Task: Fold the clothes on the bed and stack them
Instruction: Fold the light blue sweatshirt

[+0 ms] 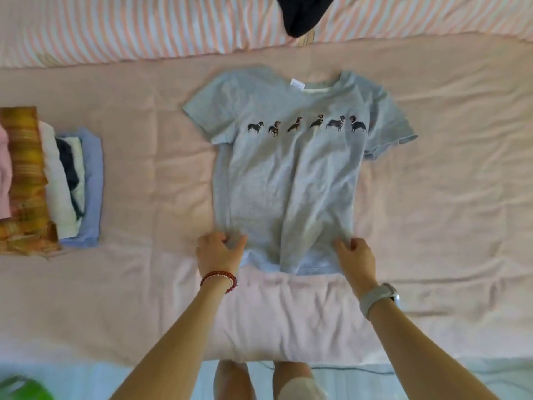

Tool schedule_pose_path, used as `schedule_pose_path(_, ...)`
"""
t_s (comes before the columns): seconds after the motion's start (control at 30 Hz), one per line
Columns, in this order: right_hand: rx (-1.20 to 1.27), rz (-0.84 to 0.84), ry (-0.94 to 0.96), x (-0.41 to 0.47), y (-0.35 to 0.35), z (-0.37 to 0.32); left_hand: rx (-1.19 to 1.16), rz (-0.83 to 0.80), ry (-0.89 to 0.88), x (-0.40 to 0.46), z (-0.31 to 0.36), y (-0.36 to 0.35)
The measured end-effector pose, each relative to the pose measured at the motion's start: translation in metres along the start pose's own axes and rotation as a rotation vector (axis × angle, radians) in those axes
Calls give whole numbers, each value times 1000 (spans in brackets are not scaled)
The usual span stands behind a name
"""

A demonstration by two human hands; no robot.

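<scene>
Two hands hold the hem of the tee (285,174): the left hand (218,252) pinches its left corner, the right hand (356,255) its right corner, each grip closed on cloth. Spread face-up on the bed (447,197), the tee runs straight away from the person, collar far, hem near, long axis along the line of sight. Neither hand is nearer. A folded stack (57,183) sits well to the left.
</scene>
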State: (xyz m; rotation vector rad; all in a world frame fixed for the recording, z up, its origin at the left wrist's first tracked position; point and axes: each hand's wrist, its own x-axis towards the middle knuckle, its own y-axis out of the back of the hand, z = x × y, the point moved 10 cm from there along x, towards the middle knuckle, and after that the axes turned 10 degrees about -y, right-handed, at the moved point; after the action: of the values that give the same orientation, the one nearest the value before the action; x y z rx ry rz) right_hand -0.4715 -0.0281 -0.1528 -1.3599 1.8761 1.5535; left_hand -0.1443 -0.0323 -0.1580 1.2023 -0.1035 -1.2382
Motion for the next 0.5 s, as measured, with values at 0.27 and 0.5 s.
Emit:
schedule_pose_path(0.27, 203, 251, 70, -18, 57, -2, -396, 214, -121, -15, 11, 55)
schedule_pose_path(0.5, 51, 153, 68, -24, 68, 43, -278, 89, -102, -39, -32, 49)
